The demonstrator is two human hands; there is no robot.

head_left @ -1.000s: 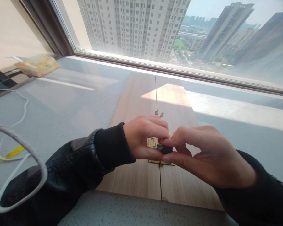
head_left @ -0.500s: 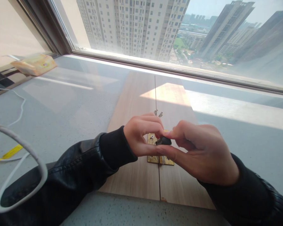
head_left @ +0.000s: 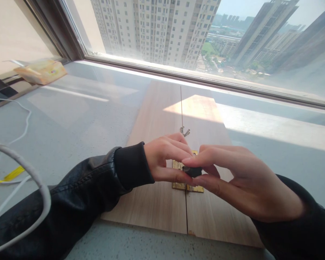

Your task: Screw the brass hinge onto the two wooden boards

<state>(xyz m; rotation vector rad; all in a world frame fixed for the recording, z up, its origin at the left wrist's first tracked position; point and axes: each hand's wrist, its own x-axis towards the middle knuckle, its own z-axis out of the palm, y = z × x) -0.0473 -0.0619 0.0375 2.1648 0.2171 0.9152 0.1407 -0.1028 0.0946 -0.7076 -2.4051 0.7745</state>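
Observation:
Between finger and thumb, my right hand [head_left: 227, 178] pinches a small black piece [head_left: 193, 171], its exact kind unclear. My left hand [head_left: 169, 155] is closed at the piece's left end, its fingertips against it. Both hands are just above a brass hinge [head_left: 197, 189], which lies across the seam between two pale wooden boards, the left board [head_left: 148, 206] and the right board [head_left: 219, 224]. My fingers cover much of the hinge. Several small screws [head_left: 185, 132] lie loose on the boards beyond my hands.
The boards rest on a speckled pale sill [head_left: 103, 126] below a large window [head_left: 157, 32]. At the far left sits a yellowish packet [head_left: 42, 72]. A white cable [head_left: 44, 196] loops across the left foreground, with a yellow tag [head_left: 14, 174] nearby.
My right hand has shifted right and a little down, and the black piece has turned slightly with it. The left fingers have opened out a little. The view has moved slightly.

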